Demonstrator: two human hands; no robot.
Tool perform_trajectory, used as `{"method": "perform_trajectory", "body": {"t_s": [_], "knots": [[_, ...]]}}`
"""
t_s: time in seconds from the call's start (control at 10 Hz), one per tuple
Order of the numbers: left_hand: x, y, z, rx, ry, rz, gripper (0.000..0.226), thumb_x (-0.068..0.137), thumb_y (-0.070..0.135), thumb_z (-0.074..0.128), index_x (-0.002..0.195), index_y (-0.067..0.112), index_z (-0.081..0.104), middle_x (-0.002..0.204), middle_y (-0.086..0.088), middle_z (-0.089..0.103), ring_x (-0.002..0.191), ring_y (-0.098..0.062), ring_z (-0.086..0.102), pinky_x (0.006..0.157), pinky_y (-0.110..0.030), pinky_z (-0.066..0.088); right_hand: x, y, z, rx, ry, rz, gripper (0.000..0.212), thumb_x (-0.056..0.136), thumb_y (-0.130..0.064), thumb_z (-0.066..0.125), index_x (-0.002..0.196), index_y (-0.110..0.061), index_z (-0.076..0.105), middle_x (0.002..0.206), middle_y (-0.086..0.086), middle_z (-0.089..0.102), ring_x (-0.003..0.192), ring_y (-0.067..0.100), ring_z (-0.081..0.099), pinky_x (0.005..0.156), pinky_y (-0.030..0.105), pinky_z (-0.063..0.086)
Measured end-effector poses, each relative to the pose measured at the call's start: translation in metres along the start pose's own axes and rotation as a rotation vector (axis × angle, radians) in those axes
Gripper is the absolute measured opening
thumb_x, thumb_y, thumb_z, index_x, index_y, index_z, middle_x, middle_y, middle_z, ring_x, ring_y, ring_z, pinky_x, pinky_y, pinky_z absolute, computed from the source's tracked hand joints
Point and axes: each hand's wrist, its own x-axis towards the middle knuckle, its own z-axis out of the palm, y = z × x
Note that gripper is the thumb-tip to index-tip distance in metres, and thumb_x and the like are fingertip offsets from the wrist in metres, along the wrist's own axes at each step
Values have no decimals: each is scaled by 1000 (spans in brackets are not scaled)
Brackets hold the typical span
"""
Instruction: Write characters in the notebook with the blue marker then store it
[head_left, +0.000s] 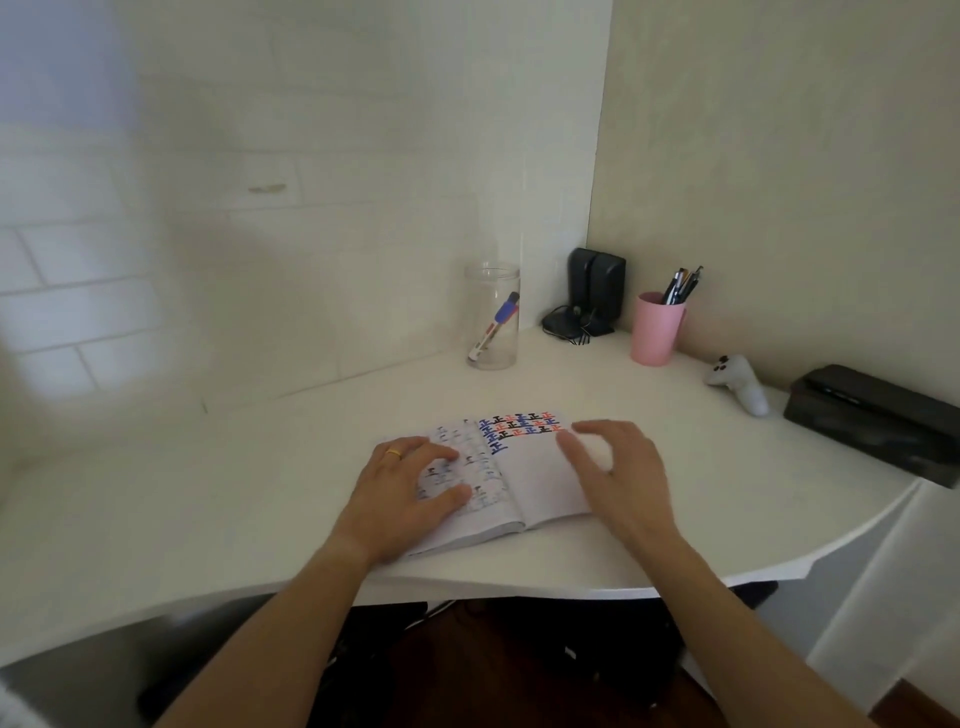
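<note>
Left hand (410, 488) flat, fingers spread on open notebook (540, 483) at frame centre; right hand (618, 473) loosely curled, empty, at its right edge; blue marker (496, 325) in glass jar (491, 317) behind, bare desk (208, 483) left.

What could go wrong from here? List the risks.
1. The left hand rests on the notebook; fresh ink could smear if a hand slides over the characters.
2. The blue marker leans in a tall glass jar; a careless reach by the right hand might tip it.
</note>
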Motion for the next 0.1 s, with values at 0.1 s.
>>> {"method": "perform_trajectory", "body": {"t_s": [0.1], "knots": [[2,-1,1,-14,4,-10,60,76,70,57,129,42,62,150,1,49,145,-16,32,122,-35,27,3,-40,-29,506,179,58,18,89,-40,67,95,-26,77,98,-5,76,91,13,68,87,35,54]]}}
